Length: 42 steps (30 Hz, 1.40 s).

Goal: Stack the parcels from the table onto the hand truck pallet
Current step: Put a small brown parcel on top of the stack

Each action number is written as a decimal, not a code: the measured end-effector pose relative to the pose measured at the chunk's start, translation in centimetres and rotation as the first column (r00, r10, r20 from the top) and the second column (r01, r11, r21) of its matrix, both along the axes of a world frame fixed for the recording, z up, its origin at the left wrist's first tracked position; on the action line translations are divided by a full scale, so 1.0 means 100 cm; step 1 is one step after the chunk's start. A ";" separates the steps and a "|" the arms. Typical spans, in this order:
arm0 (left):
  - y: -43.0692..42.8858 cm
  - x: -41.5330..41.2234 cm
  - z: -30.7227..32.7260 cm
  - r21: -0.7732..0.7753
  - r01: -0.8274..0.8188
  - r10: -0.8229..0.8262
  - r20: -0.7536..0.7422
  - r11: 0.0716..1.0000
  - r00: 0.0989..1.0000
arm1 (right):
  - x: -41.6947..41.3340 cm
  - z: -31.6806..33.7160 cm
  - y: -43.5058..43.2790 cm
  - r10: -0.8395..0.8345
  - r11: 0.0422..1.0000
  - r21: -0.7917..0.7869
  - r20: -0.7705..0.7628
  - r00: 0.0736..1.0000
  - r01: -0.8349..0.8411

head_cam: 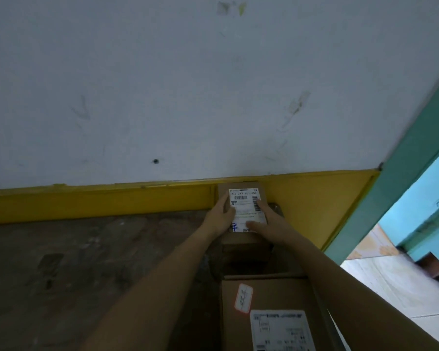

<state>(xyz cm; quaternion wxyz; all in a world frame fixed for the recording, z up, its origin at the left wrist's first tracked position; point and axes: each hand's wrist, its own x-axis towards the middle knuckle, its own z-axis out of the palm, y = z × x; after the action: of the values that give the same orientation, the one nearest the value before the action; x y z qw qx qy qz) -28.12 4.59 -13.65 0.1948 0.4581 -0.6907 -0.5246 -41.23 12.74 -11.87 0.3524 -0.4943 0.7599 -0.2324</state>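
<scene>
- Small parcel point(243, 198) is in both hands, far end of the stack, right up by the yellow band point(99, 201) at the foot of the wall point(188, 84).
- Left hand point(219, 216) grips its left edge, fingers curled onto the white label. Right hand point(266, 221) grips the right edge, thumb laid across the near part of the top. Both closed on it, nothing else held.
- Parcel sits over a brown box point(246, 247). Can't tell if it's touching down or just above.
- Nearer to me is the big box point(266, 307) w/ two labels. There's a dark gap btwn it and the brown box.
- Can't make out the hand truck pallet itself, boxes and my arms cover it. I'm assuming these boxes are on it.
- Step in hand, I reckon: set the parcel flat on the brown box.
- To do it well: keep it level, edges square w/ the box below, label up.
- Lower it straight, don't slide it. A small box could tip into the dark gap or off the far side.
- Don't jam it vs the yellow band, else fingers get pinched.
- Let go only once it sits flat and doesn't rock. Ease both hands off together so it doesn't twist.
</scene>
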 end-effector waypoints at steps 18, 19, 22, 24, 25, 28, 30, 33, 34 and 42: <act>0.054 0.168 0.123 -0.341 -0.127 0.083 -0.140 0.931 0.987 | 0.159 0.127 0.048 0.032 0.951 -0.297 -0.193 0.981 -0.089; 0.060 0.187 0.128 -0.353 -0.137 0.088 -0.150 0.926 0.985 | 0.178 0.131 0.053 0.030 0.946 -0.310 -0.204 0.979 -0.093; 0.082 0.252 0.140 -0.361 -0.165 0.096 -0.202 0.918 0.975 | 0.241 0.140 0.073 0.030 0.927 -0.359 -0.224 0.974 -0.111; 0.097 0.298 0.146 -0.377 -0.195 0.124 -0.206 0.905 0.971 | 0.286 0.143 0.087 0.024 0.913 -0.390 -0.236 0.971 -0.117; 0.104 0.320 0.148 -0.381 -0.205 0.134 -0.204 0.902 0.970 | 0.308 0.143 0.093 0.023 0.909 -0.400 -0.238 0.971 -0.119; 0.119 0.382 0.154 -0.382 -0.222 0.151 -0.207 0.897 0.967 | 0.368 0.143 0.104 0.052 0.893 -0.428 -0.214 0.976 -0.141; 0.124 0.420 0.157 -0.381 -0.238 0.168 -0.208 0.893 0.964 | 0.404 0.144 0.105 0.081 0.883 -0.441 -0.190 0.979 -0.159; 0.122 0.467 0.164 -0.376 -0.267 0.194 -0.219 0.887 0.956 | 0.449 0.148 0.099 0.112 0.880 -0.437 -0.187 0.976 -0.185; 0.120 0.480 0.166 -0.373 -0.278 0.206 -0.223 0.885 0.953 | 0.462 0.151 0.096 0.119 0.879 -0.437 -0.185 0.975 -0.190; 0.081 0.555 0.187 -0.440 -0.382 0.325 -0.201 0.813 0.924 | 0.535 0.166 0.037 0.149 0.890 -0.407 -0.168 0.974 -0.207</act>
<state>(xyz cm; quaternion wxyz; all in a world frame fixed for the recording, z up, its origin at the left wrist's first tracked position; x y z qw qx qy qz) 27.33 12.67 5.09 0.4341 0.4860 -0.6873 -0.3209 12.22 16.43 4.70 0.2058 -0.6407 0.6647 -0.3245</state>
